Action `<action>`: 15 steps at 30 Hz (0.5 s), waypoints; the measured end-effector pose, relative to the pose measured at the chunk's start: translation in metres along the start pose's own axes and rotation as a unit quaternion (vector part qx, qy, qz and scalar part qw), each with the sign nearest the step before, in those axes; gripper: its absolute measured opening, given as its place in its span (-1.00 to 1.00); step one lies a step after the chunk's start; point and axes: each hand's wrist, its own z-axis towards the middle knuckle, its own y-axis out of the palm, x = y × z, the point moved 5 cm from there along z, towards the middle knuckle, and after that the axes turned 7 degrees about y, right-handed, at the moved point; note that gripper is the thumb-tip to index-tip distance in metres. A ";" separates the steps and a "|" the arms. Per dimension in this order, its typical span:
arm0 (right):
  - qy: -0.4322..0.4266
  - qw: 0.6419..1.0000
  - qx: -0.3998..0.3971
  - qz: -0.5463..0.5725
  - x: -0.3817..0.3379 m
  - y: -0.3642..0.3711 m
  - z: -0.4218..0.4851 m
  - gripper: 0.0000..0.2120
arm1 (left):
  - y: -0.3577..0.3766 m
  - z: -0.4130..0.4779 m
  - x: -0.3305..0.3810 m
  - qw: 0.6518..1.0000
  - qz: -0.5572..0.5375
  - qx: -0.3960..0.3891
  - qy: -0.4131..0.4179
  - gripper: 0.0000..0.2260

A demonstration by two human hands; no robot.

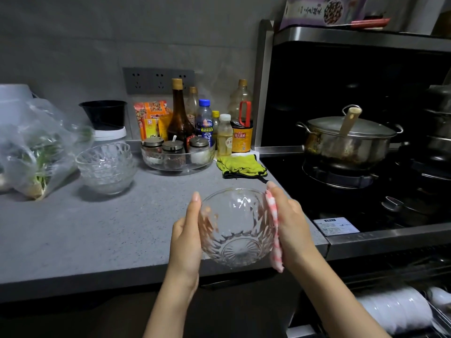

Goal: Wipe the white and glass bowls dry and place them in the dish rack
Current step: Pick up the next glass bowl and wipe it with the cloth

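A person holds a cut-glass bowl [238, 230] in the air over the near edge of the grey worktop [109, 228], just left of the stove [292, 172]. The left hand [186, 240] lies flat against the bowl's left side, fingers straight and together. The right hand [290, 223], fingers also straight, presses a pink-and-white checked cloth [277, 254] against the bowl's right side. The bowl tilts towards the camera, its patterned base in view. A stack of glass bowls [107, 164] stands at the far left of the worktop, well apart from the hands. White bowls [393, 311] sit in the dish rack [439, 320] at the near right, below the stove. A lidded steel pot [346, 142] rests on a burner.
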 end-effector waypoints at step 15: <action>-0.136 0.989 -0.006 -0.059 -0.006 0.007 -0.006 -0.47 | 0.017 0.002 0.023 0.995 0.028 -0.049 0.082 -0.46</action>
